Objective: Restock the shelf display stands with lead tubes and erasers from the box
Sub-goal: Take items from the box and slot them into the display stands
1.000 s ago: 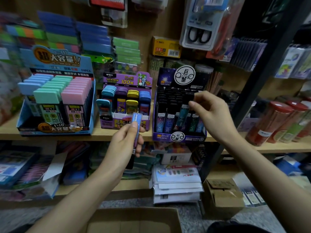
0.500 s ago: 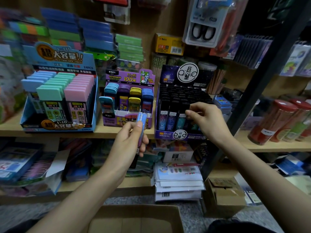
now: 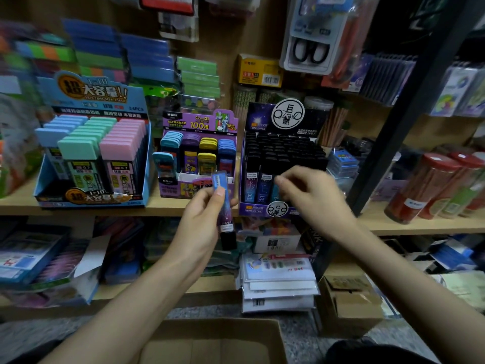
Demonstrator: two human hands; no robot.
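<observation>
The left hand (image 3: pixel 202 227) pinches a lead tube (image 3: pixel 223 203) between thumb and fingers, holding it upright, black cap down, in front of the shelf edge (image 3: pixel 162 210), between the purple stand (image 3: pixel 198 156) and the black stand (image 3: pixel 282 156). The right hand (image 3: pixel 315 198) reaches into the front row of the black stand, fingers curled over the tubes there; whether it grips one cannot be told through the blur. Far left on the same shelf sits the blue stand (image 3: pixel 91 143). The cardboard box (image 3: pixel 210 340) lies open at the near edge, below both arms.
</observation>
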